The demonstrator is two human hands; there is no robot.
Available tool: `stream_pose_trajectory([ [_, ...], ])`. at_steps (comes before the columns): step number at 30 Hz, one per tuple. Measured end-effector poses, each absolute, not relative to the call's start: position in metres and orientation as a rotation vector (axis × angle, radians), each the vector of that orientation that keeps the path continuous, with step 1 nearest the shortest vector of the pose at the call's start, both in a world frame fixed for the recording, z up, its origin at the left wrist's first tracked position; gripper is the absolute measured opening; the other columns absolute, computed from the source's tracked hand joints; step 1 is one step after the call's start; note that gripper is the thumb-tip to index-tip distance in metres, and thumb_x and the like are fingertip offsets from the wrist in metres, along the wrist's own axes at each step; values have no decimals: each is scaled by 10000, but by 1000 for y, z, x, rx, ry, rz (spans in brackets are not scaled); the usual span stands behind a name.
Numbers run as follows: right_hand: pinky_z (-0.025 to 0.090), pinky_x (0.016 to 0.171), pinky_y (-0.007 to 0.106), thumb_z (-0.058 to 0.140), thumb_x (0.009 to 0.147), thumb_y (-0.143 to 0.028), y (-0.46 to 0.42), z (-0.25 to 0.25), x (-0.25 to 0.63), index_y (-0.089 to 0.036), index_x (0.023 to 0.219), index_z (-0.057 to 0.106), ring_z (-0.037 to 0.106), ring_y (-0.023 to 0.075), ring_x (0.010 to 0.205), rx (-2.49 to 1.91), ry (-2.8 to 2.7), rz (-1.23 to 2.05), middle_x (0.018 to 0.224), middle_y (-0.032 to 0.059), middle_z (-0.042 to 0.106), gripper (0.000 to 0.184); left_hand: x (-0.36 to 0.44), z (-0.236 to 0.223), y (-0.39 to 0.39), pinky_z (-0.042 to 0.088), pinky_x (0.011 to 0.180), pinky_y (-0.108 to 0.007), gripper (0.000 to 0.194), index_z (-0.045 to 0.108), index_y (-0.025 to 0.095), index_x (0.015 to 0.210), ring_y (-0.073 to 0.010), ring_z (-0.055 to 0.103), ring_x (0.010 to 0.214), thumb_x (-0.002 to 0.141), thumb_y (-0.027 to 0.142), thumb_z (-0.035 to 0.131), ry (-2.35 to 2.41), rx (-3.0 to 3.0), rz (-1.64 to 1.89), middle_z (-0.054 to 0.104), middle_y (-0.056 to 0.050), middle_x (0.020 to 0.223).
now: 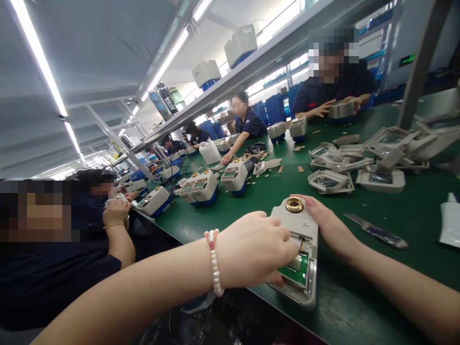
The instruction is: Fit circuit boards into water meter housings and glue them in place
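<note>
A beige device housing (311, 230) lies at the near edge of the green table, a brass ring fitting (294, 205) at its far end. Its opening exposes a green circuit board (304, 274) and a short bundle of coloured wires (301, 245). My left hand (257, 249), with a pearl bracelet at the wrist, reaches over the opening. Its fingers are curled down at the board and wires; whatever they pinch is hidden. From the right, my right hand (332, 230) grips the housing's side, a fingertip beside the brass ring and the other fingers mostly out of sight.
A utility knife (377, 231) lies right of my right hand, near a white tube (450, 220). Beige frames with windows (330, 181) are piled beyond. Similar devices (201, 186) stand along the table's left side. A co-worker (332, 81) handles a unit opposite; others sit at left.
</note>
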State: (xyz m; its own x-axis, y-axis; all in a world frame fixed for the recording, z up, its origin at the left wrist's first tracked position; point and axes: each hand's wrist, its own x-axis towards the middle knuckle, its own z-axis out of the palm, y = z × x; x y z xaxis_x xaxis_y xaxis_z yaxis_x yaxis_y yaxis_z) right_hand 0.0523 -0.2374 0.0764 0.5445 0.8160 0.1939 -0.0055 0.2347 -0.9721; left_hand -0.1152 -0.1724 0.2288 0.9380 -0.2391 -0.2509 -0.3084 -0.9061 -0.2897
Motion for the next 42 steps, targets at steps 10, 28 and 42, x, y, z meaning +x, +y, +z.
stream_pose_trajectory([
  [10, 430, 1027, 476, 479, 858, -723, -239, 83, 47, -214, 1153, 592, 609, 294, 1078, -1160, -844, 655, 1170, 88, 671, 599, -125, 221, -183, 352, 613, -343, 85, 560, 192, 810, -187, 557, 735, 888, 213, 588, 515, -2673, 245, 632, 1, 790],
  [28, 448, 1004, 450, 480, 849, -742, -236, 80, 48, -216, 1100, 619, 607, 270, 1060, -1168, -853, 571, 1110, 73, 677, 599, -104, 226, -187, 385, 590, -341, 289, 594, 191, 778, -195, 611, 739, 772, 440, 741, 443, -2783, 326, 672, -1, 806],
  [42, 508, 928, 385, 342, 953, -646, -238, 77, 43, -188, 1170, 581, 632, 237, 1037, -1240, -907, 481, 1135, 80, 681, 560, -104, 221, -192, 346, 604, -346, 150, 551, 203, 753, -186, 574, 699, 885, 241, 612, 587, -2677, 247, 641, 19, 728],
])
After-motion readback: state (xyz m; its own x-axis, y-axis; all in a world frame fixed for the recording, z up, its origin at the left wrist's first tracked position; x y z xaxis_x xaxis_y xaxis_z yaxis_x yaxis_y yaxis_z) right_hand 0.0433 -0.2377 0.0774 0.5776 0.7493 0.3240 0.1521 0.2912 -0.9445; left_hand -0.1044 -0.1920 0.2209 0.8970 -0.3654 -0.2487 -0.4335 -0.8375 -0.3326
